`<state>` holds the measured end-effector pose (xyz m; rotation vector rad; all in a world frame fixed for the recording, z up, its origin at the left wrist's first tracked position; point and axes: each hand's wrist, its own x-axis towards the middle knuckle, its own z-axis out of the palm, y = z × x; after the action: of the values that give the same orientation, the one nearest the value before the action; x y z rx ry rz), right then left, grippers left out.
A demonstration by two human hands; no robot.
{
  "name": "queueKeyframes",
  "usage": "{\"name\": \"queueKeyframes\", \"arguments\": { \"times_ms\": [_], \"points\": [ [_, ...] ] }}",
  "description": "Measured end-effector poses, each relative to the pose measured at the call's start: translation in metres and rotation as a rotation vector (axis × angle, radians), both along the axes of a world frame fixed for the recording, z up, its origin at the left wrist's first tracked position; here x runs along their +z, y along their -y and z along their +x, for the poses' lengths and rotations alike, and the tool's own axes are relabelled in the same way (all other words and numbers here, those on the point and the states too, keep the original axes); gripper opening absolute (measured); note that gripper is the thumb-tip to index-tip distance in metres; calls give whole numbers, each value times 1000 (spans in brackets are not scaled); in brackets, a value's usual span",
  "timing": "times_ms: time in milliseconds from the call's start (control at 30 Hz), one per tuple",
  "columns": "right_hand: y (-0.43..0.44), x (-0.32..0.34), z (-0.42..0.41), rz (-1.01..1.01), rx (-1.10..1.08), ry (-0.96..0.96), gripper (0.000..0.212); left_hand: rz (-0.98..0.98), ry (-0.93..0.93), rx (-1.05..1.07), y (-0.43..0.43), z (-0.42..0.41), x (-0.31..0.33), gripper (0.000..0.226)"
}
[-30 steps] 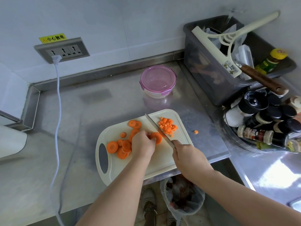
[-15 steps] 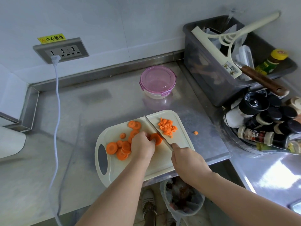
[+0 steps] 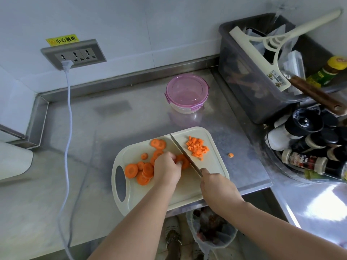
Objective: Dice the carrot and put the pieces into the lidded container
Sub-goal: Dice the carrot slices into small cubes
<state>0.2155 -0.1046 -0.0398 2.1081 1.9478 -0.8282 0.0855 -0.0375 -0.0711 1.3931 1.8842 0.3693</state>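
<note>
Knife (image 3: 185, 154) still cuts the carrot slice (image 3: 181, 160) under left hand (image 3: 167, 168).

Over the past second the right grip (image 3: 217, 188) has drawn back a touch toward the near edge of the cutting board (image 3: 135, 152). The heel of the knife (image 3: 185, 153) has come with it, while the tip has barely left its spot at the board's far side. The blade now lies across the right edge of the carrot slice (image 3: 183, 160) pinned under the left grip (image 3: 167, 168), and slightly more of that slice shows than before. The head camera has shifted a little, setting the whole scene marginally lower and to the right.
</note>
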Motion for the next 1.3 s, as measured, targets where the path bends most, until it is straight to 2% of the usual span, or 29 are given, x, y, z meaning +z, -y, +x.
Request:
{"name": "queueKeyframes", "arguments": {
  "times_ms": [133,200,333,400,500,533,567,667,733,967,1133,1300],
  "points": [
    [-1,-8,6,62,39,30,39,26,0,-2,2,1,1,22],
    [-1,-8,13,154,28,-7,37,39,10,-2,3,-1,0,18],
    [9,6,37,338,146,-9,39,91,4,-28,3,-5,2,17],
    [16,10,54,481,247,23,39,157,30,55,-4,-19,14,15],
    [25,11,80,650,421,117,45,401,133,239,-21,-45,42,15],
    [26,10,86,675,482,130,45,447,159,166,-24,-48,50,14],
    [26,11,90,673,525,133,45,439,160,-17,-23,-44,58,13],
    [25,8,94,648,558,157,48,258,12,-706,-9,-17,62,23],
    [24,8,96,657,564,161,45,221,-136,-890,0,-4,53,29],
    [27,11,98,656,579,202,57,199,-185,-899,3,4,39,13],
    [33,10,101,626,563,170,56,199,-210,-869,5,4,29,17],
    [49,16,123,559,489,129,52,326,-262,-795,-3,4,27,17]
  ]
}}
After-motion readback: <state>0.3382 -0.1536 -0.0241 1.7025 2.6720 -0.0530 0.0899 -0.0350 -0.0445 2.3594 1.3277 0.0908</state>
